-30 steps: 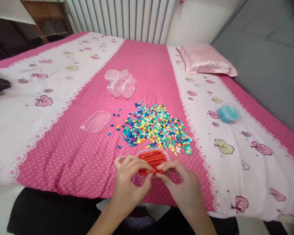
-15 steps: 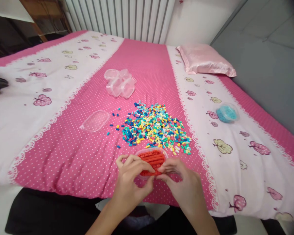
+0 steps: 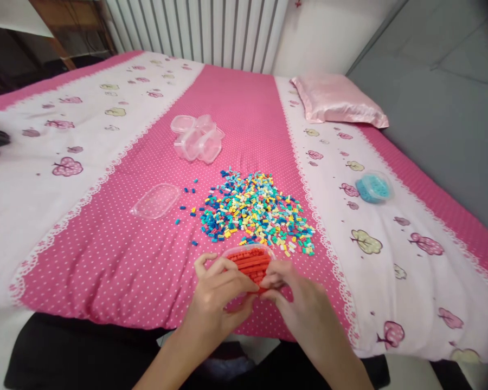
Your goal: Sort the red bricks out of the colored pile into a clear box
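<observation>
A clear plastic box [image 3: 230, 251] filled with rows of small red bricks [image 3: 250, 261] sits at the near part of the bed, in front of me. My left hand [image 3: 223, 290] reaches over the box's left and front side, thumb and fingers pinched. From the right comes my right hand [image 3: 293, 292], its fingers curled together at the box's near right edge. Between the two sets of fingertips some red bricks show, partly hidden by the fingers. Just beyond the box spreads a pile of loose multicoloured bricks [image 3: 260, 208].
A clear lid [image 3: 156, 201] lies flat left of the pile. Farther back stand several clear empty boxes [image 3: 199, 141]. On the right is a box of light blue bricks [image 3: 374, 187]. A pink pillow [image 3: 337, 100] rests near the grey wall panel. Stray bricks lie left of the pile.
Both hands stay at the red box, with the fingers shifting slightly and the fingertips still close together. The whole view has drifted a little.
</observation>
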Tool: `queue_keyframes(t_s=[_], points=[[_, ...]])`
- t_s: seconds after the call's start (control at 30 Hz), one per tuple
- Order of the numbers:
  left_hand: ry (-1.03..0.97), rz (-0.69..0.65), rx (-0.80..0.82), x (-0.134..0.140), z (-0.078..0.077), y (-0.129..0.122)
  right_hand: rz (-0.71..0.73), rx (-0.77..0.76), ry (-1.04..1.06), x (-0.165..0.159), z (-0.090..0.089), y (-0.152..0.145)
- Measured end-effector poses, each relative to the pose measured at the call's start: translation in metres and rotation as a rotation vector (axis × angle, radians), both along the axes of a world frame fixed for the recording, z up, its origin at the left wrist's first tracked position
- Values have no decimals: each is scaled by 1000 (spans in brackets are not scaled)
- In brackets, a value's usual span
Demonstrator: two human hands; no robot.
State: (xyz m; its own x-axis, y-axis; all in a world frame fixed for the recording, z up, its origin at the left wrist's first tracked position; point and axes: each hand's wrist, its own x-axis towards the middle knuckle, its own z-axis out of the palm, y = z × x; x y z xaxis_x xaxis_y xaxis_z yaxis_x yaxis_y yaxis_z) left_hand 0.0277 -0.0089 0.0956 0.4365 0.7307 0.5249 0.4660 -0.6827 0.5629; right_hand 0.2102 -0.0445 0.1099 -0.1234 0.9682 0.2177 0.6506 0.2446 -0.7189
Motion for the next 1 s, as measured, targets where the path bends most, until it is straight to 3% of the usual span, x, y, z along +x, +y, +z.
queue_keyframes(t_s=[0.37,0.53,0.8,1.0], points=[[-77,21,-206,0,0,-3,-33,125,-62,-2,-2,-3],[-107,5,-219,-1,2,-1,-52,149,-68,-1,3,-1],[-109,33,-132,-1,8,2,-80,133,231,2,2,-7],[-160,5,-109,2,11,-4,-124,141,320,-3,4,-13]])
